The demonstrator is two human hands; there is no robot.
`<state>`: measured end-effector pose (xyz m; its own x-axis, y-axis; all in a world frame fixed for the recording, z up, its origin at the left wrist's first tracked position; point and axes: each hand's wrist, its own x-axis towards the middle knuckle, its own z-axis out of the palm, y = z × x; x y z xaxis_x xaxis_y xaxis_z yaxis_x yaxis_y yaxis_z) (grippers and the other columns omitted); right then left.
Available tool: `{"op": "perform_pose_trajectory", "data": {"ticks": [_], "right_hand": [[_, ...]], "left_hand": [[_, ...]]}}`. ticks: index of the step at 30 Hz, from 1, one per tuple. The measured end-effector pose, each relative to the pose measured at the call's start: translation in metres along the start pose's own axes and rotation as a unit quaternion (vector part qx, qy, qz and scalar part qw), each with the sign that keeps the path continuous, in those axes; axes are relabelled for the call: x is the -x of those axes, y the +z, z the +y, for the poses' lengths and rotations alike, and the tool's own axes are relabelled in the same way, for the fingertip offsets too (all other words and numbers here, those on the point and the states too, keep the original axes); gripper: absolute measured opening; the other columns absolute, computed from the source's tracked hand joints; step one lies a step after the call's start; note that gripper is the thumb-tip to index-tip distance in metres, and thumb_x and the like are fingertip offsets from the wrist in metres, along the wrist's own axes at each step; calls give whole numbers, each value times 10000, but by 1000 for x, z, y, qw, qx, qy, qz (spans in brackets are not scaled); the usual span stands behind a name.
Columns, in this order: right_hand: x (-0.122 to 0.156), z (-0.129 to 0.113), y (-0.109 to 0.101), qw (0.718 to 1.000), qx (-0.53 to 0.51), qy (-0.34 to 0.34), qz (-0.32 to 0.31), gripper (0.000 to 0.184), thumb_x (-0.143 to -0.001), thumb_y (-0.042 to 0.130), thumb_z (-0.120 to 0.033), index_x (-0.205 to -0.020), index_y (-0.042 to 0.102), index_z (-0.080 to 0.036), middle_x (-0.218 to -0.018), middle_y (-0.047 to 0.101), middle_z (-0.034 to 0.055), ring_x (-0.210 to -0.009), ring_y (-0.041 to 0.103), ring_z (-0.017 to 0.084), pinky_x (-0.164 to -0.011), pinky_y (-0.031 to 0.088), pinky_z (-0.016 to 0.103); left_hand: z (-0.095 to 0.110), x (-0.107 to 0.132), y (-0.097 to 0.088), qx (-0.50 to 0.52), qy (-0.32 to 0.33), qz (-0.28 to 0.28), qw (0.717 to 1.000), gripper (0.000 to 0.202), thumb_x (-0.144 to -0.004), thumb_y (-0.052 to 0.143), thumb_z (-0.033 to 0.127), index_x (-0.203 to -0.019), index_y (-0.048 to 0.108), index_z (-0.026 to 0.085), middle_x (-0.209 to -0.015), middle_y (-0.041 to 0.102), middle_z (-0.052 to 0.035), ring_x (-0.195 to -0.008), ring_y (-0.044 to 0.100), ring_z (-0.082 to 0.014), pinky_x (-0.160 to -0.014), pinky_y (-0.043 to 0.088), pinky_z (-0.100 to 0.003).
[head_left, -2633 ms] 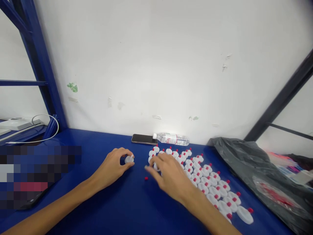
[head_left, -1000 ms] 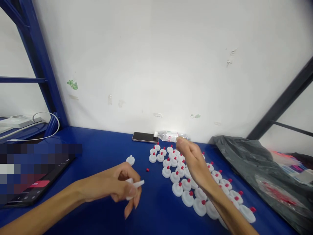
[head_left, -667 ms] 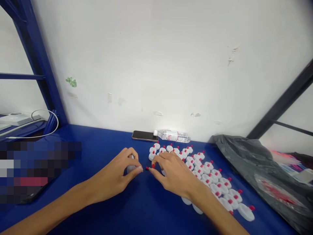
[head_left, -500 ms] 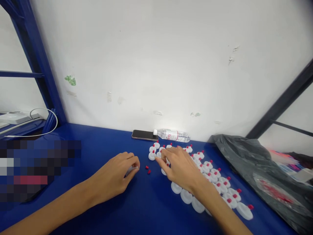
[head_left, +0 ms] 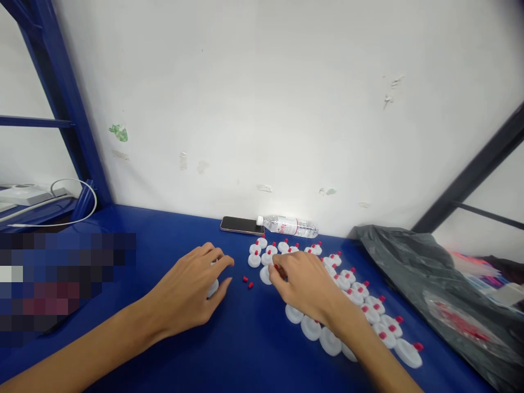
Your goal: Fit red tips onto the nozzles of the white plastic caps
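Note:
Several white plastic caps with small red tips (head_left: 356, 297) lie in rows on the blue table (head_left: 245, 349). My right hand (head_left: 305, 286) rests over the near left of the rows, fingers pinched at the red tip of a white cap (head_left: 267, 274). My left hand (head_left: 192, 289) lies palm down to the left, fingers loosely curled over a white cap (head_left: 213, 287). Two loose red tips (head_left: 247, 281) lie on the table between the hands.
A dark phone (head_left: 241, 225) and a lying water bottle (head_left: 289, 225) rest against the white wall. A dark plastic bag (head_left: 442, 297) fills the right side. A blurred patch covers the left; a white cable (head_left: 65, 218) and blue frame posts stand at far left.
My left hand set a white cap down by the loose ones and stayed over it. My right hand dropped a second red tip, then shifted right onto another cap in the rows.

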<state>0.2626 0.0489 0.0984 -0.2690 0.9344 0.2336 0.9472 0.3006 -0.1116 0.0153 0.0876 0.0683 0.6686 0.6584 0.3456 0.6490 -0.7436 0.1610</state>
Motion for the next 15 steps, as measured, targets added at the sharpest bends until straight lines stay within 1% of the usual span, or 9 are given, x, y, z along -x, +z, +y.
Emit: {"op": "perform_pose_trajectory", "data": {"ticks": [2, 3, 4, 5, 8, 10, 12, 14, 15], "right_hand": [[2, -9, -1, 998, -55, -17, 4, 345, -1003, 438, -227, -665, 367, -210, -580, 470, -47, -532, 352, 108, -583, 230, 303], [4, -15, 0, 996, -83, -31, 2, 336, -1019, 428, -234, -686, 380, -212, -608, 490, -55, -551, 386, 103, -590, 254, 288], [5, -21, 2, 993, -107, -45, -2, 326, -1031, 422, -242, -707, 395, -214, -638, 511, -61, -573, 420, 97, -600, 276, 274], [7, -26, 4, 990, -127, -59, -5, 317, -1039, 421, -250, -725, 407, -216, -668, 532, -65, -597, 451, 92, -611, 293, 263], [9, -35, 11, 977, -198, -72, -31, 293, -1039, 437, -251, -749, 430, -218, -721, 557, -66, -653, 489, 91, -642, 316, 255], [8, -34, 12, 963, -253, -63, -67, 307, -1030, 448, -234, -725, 418, -213, -690, 521, -66, -637, 462, 93, -642, 308, 266], [7, -31, 7, 950, -289, -59, -101, 346, -1031, 449, -236, -691, 396, -208, -650, 467, -69, -607, 425, 91, -625, 298, 271], [7, -30, -1, 940, -317, -54, -117, 392, -1049, 442, -283, -671, 367, -208, -626, 404, -71, -591, 387, 92, -591, 289, 267], [8, -31, -5, 929, -344, -47, -124, 410, -1057, 440, -320, -669, 364, -211, -626, 379, -70, -592, 373, 95, -579, 289, 263]], "left_hand": [[6, 2, 0, 31, 17, 50, 998, 377, -995, 547, 446, -1304, 591, 234, -1256, 693, -83, -1163, 609, -308, -1021, 455, -480], [9, 3, 1, 57, 26, 73, 995, 451, -978, 585, 502, -1348, 568, 244, -1285, 694, -76, -1179, 614, -296, -1041, 451, -462], [12, 5, 2, 88, 34, 89, 992, 463, -970, 608, 522, -1345, 576, 251, -1264, 711, -61, -1148, 636, -273, -1030, 460, -431], [14, 5, 3, 122, 39, 93, 987, 412, -976, 612, 509, -1299, 609, 252, -1194, 736, -42, -1072, 661, -241, -989, 477, -395], [19, 6, 5, 207, 31, 52, 977, 208, -994, 620, 426, -1019, 704, 238, -918, 735, 15, -822, 645, -159, -806, 484, -307], [22, 4, 3, 238, 14, 16, 971, 187, -954, 683, 411, -924, 717, 230, -864, 713, 25, -782, 620, -143, -749, 462, -284], [26, 2, -2, 256, -22, -9, 966, 167, -909, 722, 384, -872, 730, 221, -822, 697, 26, -741, 593, -133, -698, 442, -270], [30, -1, -10, 317, -75, -40, 945, 161, -886, 713, 355, -820, 735, 209, -750, 663, 32, -672, 542, -115, -635, 421, -253], [31, -2, -14, 371, -99, -61, 921, 166, -869, 721, 353, -800, 731, 202, -704, 640, 37, -641, 518, -106, -605, 412, -242]]}}
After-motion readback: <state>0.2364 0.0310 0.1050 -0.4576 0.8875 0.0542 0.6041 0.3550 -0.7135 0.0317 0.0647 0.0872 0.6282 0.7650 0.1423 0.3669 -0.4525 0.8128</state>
